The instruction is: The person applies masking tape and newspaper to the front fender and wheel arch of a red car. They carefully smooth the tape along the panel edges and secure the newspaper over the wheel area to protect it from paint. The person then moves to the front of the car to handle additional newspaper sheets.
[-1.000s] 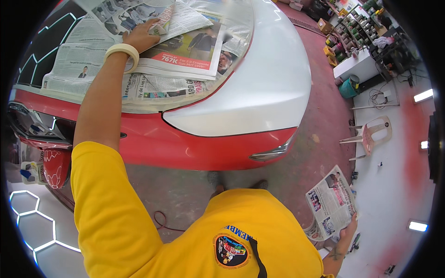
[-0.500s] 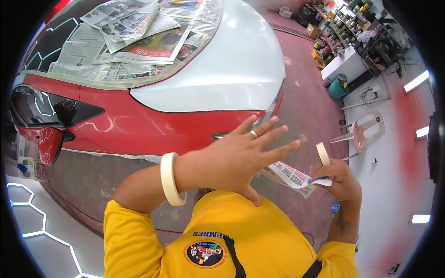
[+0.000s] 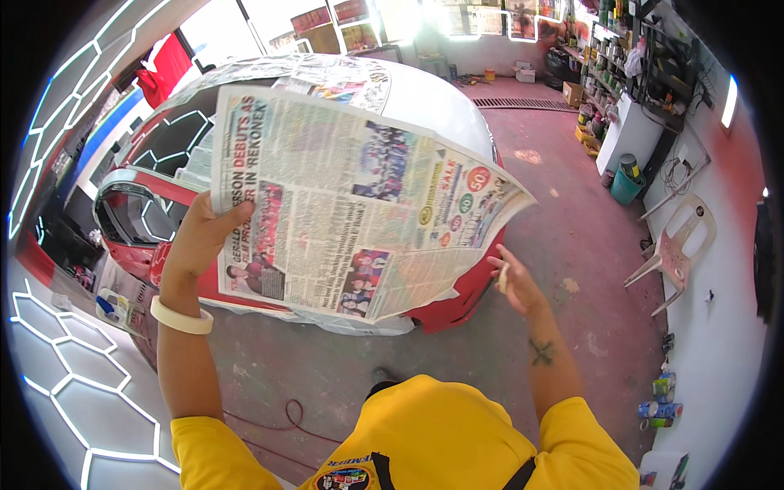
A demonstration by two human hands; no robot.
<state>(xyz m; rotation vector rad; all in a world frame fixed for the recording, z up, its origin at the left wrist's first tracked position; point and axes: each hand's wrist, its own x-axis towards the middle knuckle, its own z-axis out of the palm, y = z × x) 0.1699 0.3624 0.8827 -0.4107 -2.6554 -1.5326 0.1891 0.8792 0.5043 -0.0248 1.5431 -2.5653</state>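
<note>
My left hand [image 3: 200,237] grips a large newspaper sheet [image 3: 327,204] by its left edge, thumb on the near face. The sheet hangs spread in front of a red car [image 3: 445,314], hiding much of its side and bonnet. A roll of masking tape [image 3: 186,325] circles my left wrist. By the sheet's lower right corner is my right hand [image 3: 518,286], apart from the paper, with a small pale piece that looks like a masking tape roll [image 3: 503,278] in its fingers. More newspaper [image 3: 359,86] covers the car's windscreen area; its white bonnet [image 3: 433,98] shows behind.
At right a beige plastic chair [image 3: 674,253] stands against the wall, with a green bucket [image 3: 627,184] beyond it. Several cans [image 3: 661,408] lie lower down by the wall. Shelves of tins [image 3: 600,73] are at the far right. A red hose [image 3: 290,420] curves over the floor.
The view has tilted up. My left hand, spread open before, now grips a big newspaper sheet held up before the car. The newsprint strip has left my right hand, which has moved left.
</note>
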